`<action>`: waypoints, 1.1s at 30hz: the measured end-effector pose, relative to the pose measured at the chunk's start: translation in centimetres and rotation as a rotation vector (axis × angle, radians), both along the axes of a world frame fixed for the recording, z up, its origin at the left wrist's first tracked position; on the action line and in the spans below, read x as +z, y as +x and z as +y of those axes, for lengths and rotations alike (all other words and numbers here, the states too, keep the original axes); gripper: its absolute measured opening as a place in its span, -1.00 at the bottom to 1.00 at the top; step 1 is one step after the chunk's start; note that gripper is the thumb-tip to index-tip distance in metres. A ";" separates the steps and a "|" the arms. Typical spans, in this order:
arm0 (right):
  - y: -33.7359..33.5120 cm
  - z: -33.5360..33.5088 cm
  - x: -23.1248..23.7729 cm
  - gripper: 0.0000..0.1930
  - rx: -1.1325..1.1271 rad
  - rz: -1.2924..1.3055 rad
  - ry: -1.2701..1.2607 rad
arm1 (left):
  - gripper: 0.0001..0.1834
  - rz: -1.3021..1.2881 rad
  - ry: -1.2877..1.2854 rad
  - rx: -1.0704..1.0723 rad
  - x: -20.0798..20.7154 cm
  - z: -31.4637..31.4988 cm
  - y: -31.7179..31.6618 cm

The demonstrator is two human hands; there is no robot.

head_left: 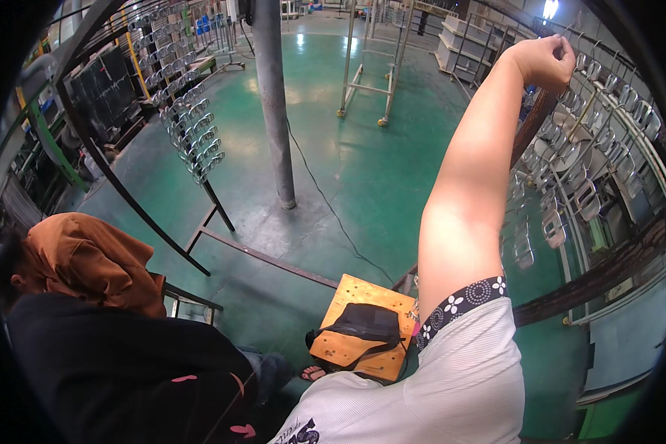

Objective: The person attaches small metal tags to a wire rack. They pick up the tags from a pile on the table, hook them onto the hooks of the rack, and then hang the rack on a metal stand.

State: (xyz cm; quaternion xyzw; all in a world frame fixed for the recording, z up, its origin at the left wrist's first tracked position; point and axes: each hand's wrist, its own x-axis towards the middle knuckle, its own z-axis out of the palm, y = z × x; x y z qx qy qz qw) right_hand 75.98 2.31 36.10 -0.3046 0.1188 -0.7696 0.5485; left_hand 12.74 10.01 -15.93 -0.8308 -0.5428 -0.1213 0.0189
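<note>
- My right hand (pixel 547 61) is raised high, the arm stretched up and away from me, bare from the white sleeve (pixel 451 370) with its dark flower-patterned hem to the wrist.
- Its fingers are curled into a loose fist at the top of the hanging rack (pixel 607 222); whether they pinch a hook or a part I cannot tell, since the knuckles hide the fingertips.
- My left hand does not appear in the view.
- Just below and beside the raised hand, rows of small metal parts (pixel 570 200) hang on wire hooks along the rack, which runs down the right side.
- Under my elbow stands a wooden stool (pixel 366 300) with a black pouch (pixel 366 325) lying on its top, on the green floor (pixel 362 163).
- At lower left another person sits in dark clothing with an orange head covering (pixel 89 259).
- Farther out, a grey pillar (pixel 274 103) rises from the floor; a second rack of hung metal parts (pixel 192 133) stands to its left.
</note>
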 end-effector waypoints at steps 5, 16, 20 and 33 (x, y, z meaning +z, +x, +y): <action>-0.5 0.2 0.3 -0.99 0.050 -0.026 0.024 | -0.85 -0.002 -0.001 0.002 -0.2 0.3 -0.3; 0.5 0.2 -0.4 -0.89 0.065 0.038 -0.029 | -0.85 0.017 -0.005 -0.005 -0.4 0.3 -1.1; -0.6 1.5 -1.8 -0.65 -0.016 0.133 -0.218 | -0.84 0.025 -0.005 -0.020 -0.5 0.3 -1.5; -0.7 5.4 -7.7 -0.24 -0.377 0.332 -0.494 | -0.83 0.056 -0.002 -0.030 -0.7 -0.2 -3.6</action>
